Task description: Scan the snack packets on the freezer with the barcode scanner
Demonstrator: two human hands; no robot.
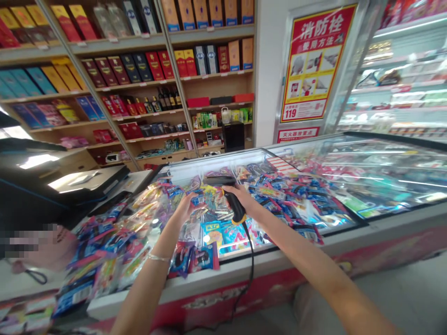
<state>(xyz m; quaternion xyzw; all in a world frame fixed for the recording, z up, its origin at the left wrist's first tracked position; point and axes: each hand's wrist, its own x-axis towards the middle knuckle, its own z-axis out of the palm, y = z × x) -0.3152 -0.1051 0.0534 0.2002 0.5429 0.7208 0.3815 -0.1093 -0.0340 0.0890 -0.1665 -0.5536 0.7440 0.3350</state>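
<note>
As the right hand [241,197] grips a barcode scanner [236,209], left hand [186,208] on blurred packet [198,200]

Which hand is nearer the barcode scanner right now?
Right hand: it grips the scanner by its handle. Left hand: apart from the scanner, to its left, touching a packet.

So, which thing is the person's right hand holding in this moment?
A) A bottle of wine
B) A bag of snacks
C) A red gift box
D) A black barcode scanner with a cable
D. The right hand is closed around the handle of a black barcode scanner, and its cable hangs down over the front of the chest freezer.
</note>
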